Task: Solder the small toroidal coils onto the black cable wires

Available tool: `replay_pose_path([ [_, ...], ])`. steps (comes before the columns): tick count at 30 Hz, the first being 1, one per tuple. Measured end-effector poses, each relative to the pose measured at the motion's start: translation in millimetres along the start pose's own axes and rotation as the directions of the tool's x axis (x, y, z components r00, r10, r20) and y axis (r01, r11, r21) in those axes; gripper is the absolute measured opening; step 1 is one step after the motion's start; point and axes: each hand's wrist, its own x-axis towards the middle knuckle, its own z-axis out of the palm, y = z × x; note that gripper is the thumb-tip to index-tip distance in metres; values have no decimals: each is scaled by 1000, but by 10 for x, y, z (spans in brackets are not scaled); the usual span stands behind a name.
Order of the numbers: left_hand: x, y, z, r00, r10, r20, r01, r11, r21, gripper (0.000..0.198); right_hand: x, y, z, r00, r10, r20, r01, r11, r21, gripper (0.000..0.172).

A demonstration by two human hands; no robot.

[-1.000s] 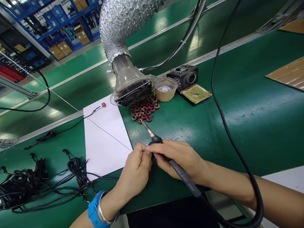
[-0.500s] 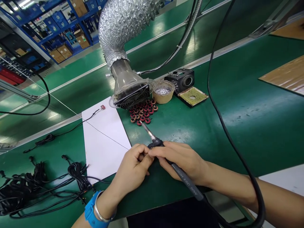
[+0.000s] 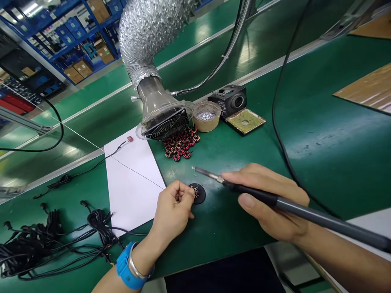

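My right hand grips a soldering iron like a pen, its metal tip pointing left above the bench, apart from any part. In a pinch at the bench, my left hand holds a thin solder wire that runs in from the upper left. Its fingertips are at the left edge of a round black disc, on which a small wire-wound ring sits, partly hidden by the fingers. Beyond the hands lies a pile of red and black wound rings.
A fume extractor hood hangs over the pile. Beside it stand a tub of silvery material, a black iron stand and a yellow sponge tray. White paper and coiled black cables lie left. The iron's cord hangs right.
My right hand has moved right with the soldering iron, away from my left hand, and the iron now lies flatter. The black disc and its ring have come into sight. My left hand has barely moved.
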Motion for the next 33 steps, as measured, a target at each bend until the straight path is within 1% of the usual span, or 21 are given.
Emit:
replay_pose_path([
  [4,-32,-1,25,999,-8,-34,8,1000,-7,21,-89,32,-37,987,158,13,-159,984,79,25],
  [7,-46,-9,46,999,6,-44,-6,1000,-12,22,-101,41,-23,978,208,16,-209,970,128,18],
  [13,-45,-58,50,997,35,-63,-35,999,-1,25,-60,32,-9,981,190,40,-193,979,72,15],
  [18,-62,-81,56,997,47,-68,-45,999,27,23,-61,28,-2,983,179,49,-182,980,76,15],
  [27,-69,-47,69,996,60,-64,-55,995,79,22,-22,-1,6,987,153,56,-156,986,60,21],
  [33,-69,-44,69,997,59,-53,-55,996,73,23,-2,-26,-3,993,97,60,-99,994,40,20],
])
